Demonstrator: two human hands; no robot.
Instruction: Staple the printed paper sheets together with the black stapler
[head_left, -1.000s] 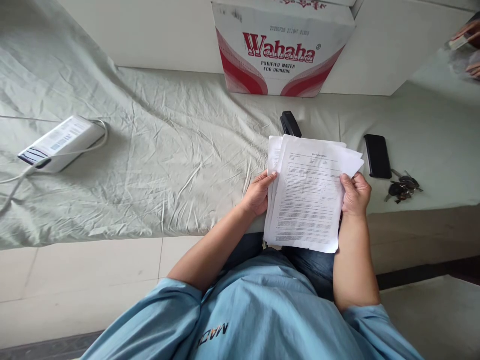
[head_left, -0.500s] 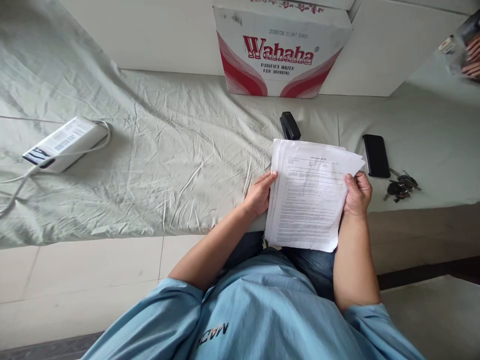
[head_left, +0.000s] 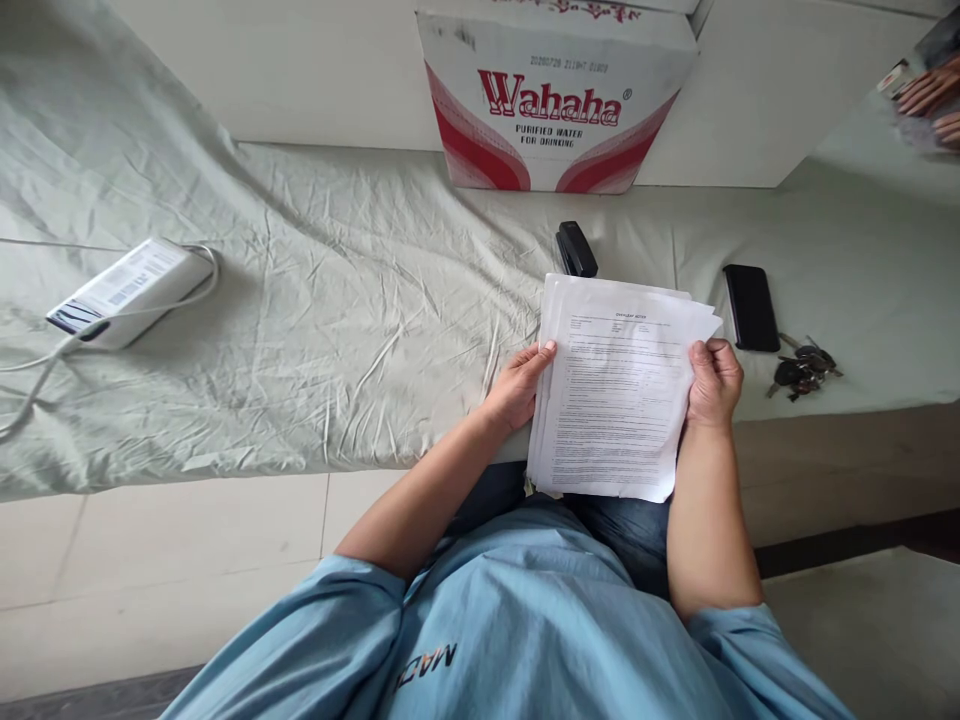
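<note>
Between my hands is a loose stack of printed paper sheets, its edges fanned unevenly at the left and top right. My left hand grips the left edge, thumb on top and the other fingers underneath. On the right edge, my right hand pinches the sheets with the thumb over the print and the fingers curled. The stack's lower end hangs over my lap. Just beyond its top edge lies a black stapler. A black phone and a bunch of keys rest to the right of my right hand.
A white and red water carton stands at the back of the cloth-covered table. At left is a white box with a cable across it. Another person's hands show at the far upper right.
The top right corner of the stack has shifted slightly left and the sheets sit a little closer together. Both hands keep their hold. The other person's hands have moved slightly.
</note>
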